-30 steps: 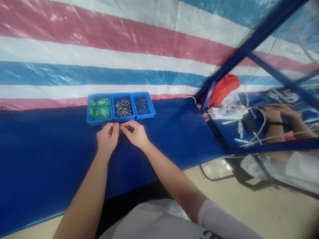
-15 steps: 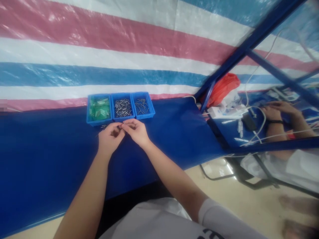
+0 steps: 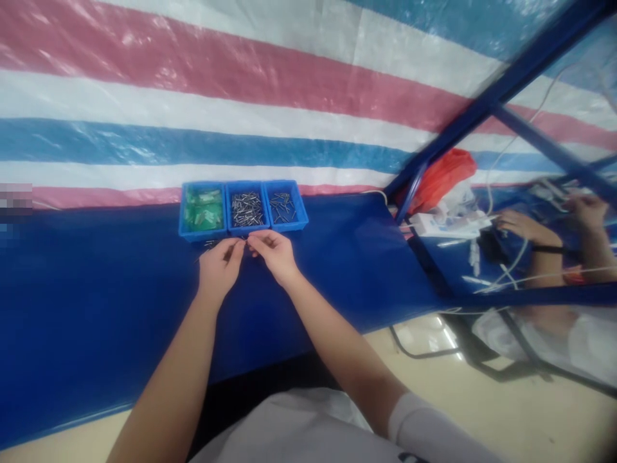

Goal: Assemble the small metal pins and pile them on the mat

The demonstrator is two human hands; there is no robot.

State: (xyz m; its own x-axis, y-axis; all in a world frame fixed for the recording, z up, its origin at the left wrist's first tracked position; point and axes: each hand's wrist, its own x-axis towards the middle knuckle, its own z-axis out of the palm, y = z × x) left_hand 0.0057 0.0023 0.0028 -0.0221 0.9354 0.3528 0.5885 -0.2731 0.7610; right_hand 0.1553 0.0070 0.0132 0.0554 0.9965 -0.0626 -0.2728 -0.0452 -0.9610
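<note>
My left hand (image 3: 219, 267) and my right hand (image 3: 278, 257) are close together over the blue table, just in front of three small blue bins. Thumb and fingers of each hand are pinched at the tips, nearly meeting. Whatever they hold is too small and blurred to name. In the left bin (image 3: 202, 235) lie green and clear pieces (image 3: 205, 212). Many thin metal pins (image 3: 247, 209) fill the middle bin, and fewer similar pins (image 3: 283, 207) lie in the right bin (image 3: 294, 226). A few small metal pieces (image 3: 210, 244) rest on the table beside my left fingers.
A striped plastic sheet (image 3: 216, 103) hangs behind the blue table (image 3: 120, 308). To the right stands a blue metal frame (image 3: 463, 135). Beyond it are a red bag (image 3: 448, 177), a white power strip (image 3: 448, 225), cables, and a co-worker's hands (image 3: 523, 225).
The view has shifted slightly, so the bins and my hands appear a little farther right. My fingertips look slightly farther apart. The co-worker's hands have moved apart.
</note>
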